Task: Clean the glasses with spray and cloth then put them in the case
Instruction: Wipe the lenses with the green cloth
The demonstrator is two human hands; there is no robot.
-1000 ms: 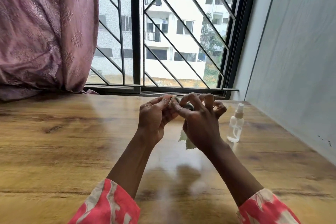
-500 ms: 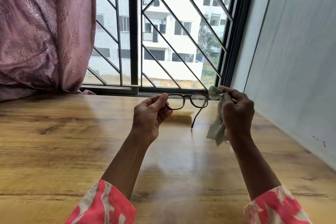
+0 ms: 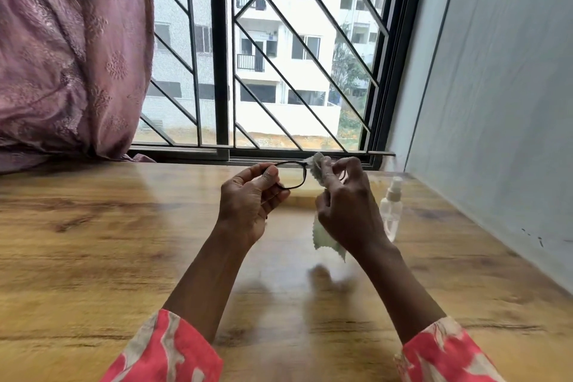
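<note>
Dark-framed glasses (image 3: 294, 175) are held up above the wooden table (image 3: 93, 257), in front of the window sill. My left hand (image 3: 248, 205) pinches their left end between thumb and fingers. My right hand (image 3: 344, 208) holds a pale green cloth (image 3: 325, 239) wrapped over the right lens, which is hidden by cloth and fingers. The loose end of the cloth hangs below my right palm. A small clear spray bottle (image 3: 391, 208) stands upright on the table just right of my right hand. No glasses case is in view.
A barred window (image 3: 263, 71) runs along the table's far edge. A mauve curtain (image 3: 68, 56) hangs at the back left and rests on the table. A grey wall (image 3: 496, 102) borders the table on the right.
My right hand with the cloth has moved left, from the glasses' right end onto the right lens. One second ago both hands were bunched together around the glasses.
</note>
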